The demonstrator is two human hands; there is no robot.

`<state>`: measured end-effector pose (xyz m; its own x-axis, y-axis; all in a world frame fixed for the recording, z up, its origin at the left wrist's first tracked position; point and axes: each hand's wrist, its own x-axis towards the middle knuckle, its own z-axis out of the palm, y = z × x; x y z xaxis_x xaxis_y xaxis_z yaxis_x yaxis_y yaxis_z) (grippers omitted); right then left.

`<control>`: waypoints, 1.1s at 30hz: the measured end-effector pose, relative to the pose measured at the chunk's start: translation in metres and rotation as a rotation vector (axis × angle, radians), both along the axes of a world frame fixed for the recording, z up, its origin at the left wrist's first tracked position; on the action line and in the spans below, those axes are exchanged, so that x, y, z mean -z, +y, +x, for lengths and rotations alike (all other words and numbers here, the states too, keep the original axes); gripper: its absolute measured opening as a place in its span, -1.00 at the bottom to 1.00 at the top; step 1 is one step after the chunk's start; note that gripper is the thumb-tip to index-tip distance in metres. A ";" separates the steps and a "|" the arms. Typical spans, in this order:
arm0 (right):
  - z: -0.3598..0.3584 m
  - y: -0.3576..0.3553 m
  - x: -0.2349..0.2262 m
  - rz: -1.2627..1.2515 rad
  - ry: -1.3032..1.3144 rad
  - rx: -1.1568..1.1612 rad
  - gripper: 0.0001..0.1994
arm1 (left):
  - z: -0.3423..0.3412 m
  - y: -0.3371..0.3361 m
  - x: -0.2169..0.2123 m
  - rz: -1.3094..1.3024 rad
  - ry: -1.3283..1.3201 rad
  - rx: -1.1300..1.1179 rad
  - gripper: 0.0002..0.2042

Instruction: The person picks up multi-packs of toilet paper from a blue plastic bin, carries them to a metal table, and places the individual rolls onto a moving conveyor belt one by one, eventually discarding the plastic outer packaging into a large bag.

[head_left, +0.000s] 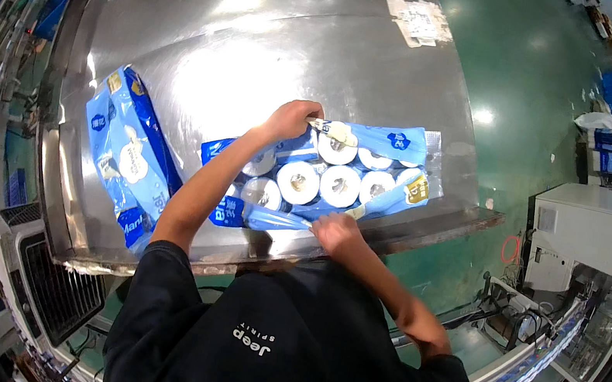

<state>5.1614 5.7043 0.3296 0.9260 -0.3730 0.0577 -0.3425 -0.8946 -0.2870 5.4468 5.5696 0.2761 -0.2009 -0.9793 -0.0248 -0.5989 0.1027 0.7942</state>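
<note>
A light-blue plastic bag (399, 140) lies on the metal table, spread wide along its top. Inside it, several white paper rolls (298, 182) stand on end in rows, their round cores facing up. My left hand (294, 120) pinches the bag's far edge. Closed on the near edge is my right hand (336, 233), close to the table's front rim. To the left, a second blue plastic bag (131, 155) with the same print lies apart from both hands; whether it holds anything, I cannot tell.
The shiny metal table (324, 61) has a raised rim and a torn paper label (419, 23) at its far right. A white machine cabinet (590, 227) stands on the green floor (507, 71) to the right. A dark grille (59, 277) sits at the lower left.
</note>
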 end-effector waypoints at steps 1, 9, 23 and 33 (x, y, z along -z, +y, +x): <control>0.006 -0.002 0.002 -0.049 -0.007 -0.014 -0.85 | 0.001 0.015 0.000 -0.161 -0.010 -0.038 -0.79; 0.071 -0.069 0.019 0.146 -0.236 0.145 -0.77 | -0.009 0.177 -0.023 -0.163 -0.139 -0.303 -0.74; 0.179 -0.149 0.075 0.223 0.306 -0.121 -0.24 | -0.009 0.151 -0.013 0.051 -0.564 -0.569 -0.12; 0.146 -0.155 0.029 0.332 0.156 -0.257 -0.36 | 0.012 0.174 -0.037 -0.023 -0.457 -0.547 -0.15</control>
<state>5.3073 5.5495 0.3011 0.9792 -0.1047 -0.1740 -0.1834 -0.8242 -0.5357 5.4588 5.7435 0.3134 0.3447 -0.9381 0.0323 -0.8420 -0.2938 0.4525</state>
